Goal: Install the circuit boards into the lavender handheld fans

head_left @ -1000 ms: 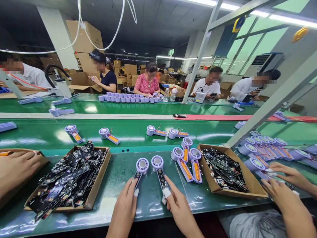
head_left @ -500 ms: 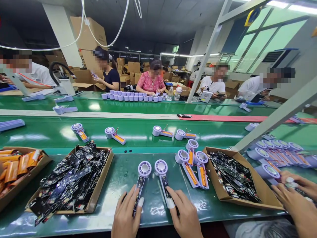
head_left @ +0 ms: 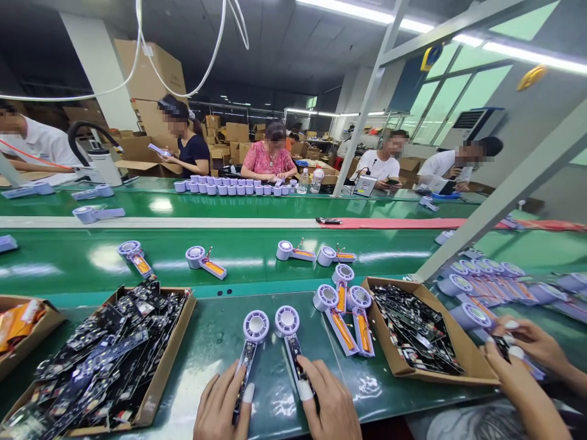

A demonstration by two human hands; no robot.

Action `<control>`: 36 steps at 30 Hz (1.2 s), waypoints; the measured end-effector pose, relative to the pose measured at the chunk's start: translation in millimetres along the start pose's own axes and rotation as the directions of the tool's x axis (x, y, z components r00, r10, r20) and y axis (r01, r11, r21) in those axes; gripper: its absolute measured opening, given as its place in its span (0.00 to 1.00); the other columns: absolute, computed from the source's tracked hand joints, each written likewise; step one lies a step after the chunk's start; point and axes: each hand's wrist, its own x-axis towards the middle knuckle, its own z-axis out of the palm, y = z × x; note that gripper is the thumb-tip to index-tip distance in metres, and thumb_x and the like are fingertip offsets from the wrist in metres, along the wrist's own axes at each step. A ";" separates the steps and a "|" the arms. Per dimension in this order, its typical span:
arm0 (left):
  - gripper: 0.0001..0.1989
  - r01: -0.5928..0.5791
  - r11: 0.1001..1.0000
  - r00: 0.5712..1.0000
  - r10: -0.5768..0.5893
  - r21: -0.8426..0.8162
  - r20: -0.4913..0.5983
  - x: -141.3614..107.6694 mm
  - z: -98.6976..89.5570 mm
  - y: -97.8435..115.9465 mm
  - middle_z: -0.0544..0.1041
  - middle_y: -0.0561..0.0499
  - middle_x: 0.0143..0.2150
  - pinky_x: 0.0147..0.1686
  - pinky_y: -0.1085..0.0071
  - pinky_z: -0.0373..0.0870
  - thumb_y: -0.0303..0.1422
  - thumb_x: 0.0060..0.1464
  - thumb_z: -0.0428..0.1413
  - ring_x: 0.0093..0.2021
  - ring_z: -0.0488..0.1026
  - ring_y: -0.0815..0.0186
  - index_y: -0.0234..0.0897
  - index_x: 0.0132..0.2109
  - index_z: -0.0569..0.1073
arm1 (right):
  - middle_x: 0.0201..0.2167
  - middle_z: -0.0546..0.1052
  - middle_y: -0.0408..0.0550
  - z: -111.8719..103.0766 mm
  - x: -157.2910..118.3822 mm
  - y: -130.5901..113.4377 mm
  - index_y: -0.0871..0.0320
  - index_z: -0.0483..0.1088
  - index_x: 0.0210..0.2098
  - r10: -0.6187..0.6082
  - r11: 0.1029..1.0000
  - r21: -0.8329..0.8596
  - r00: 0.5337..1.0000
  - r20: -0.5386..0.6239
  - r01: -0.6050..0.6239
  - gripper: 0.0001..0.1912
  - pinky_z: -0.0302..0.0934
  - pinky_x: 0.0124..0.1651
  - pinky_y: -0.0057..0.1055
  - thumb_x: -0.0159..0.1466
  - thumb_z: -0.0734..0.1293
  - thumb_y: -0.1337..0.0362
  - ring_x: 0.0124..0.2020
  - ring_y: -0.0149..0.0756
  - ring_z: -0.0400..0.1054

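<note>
Two light purple handheld fans lie side by side on the green worktop in front of me, heads pointing away. My left hand (head_left: 224, 400) closes around the handle of the left fan (head_left: 255, 326), thumb on one side and fingers on the other. A black circuit board (head_left: 246, 360) shows in that open handle. Around the handle of the right fan (head_left: 287, 321), my right hand (head_left: 328, 397) is closed in the same way, and another black circuit board (head_left: 293, 349) shows there. White covers sit on both thumbs. The lower handle ends are partly hidden by my hands.
Cardboard trays of black circuit boards stand left (head_left: 158, 366) and right (head_left: 403, 360); an orange battery tray (head_left: 46, 318) is far left. Fans with orange batteries (head_left: 342, 330) lie beside the right tray. A co-worker's hands (head_left: 518, 348) work at right. More fans lie on the green belt (head_left: 247, 244).
My view has turned slightly right, so the scene sits further left. Both hands stay on the same fans. The co-worker's hands at right have shifted, and a dark piece shows in them.
</note>
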 end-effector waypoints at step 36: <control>0.26 0.057 0.985 0.989 -0.078 0.163 0.126 2.9 4.3 8.8 0.72 0.48 0.61 0.57 0.51 0.62 0.30 0.60 0.50 0.62 0.66 0.54 0.42 0.65 0.60 | 0.45 0.73 0.47 -2.7 6.3 -3.2 0.47 0.53 0.66 0.091 0.996 0.001 0.985 0.146 -0.092 0.34 0.69 0.41 0.37 0.60 0.55 0.72 0.43 0.41 0.72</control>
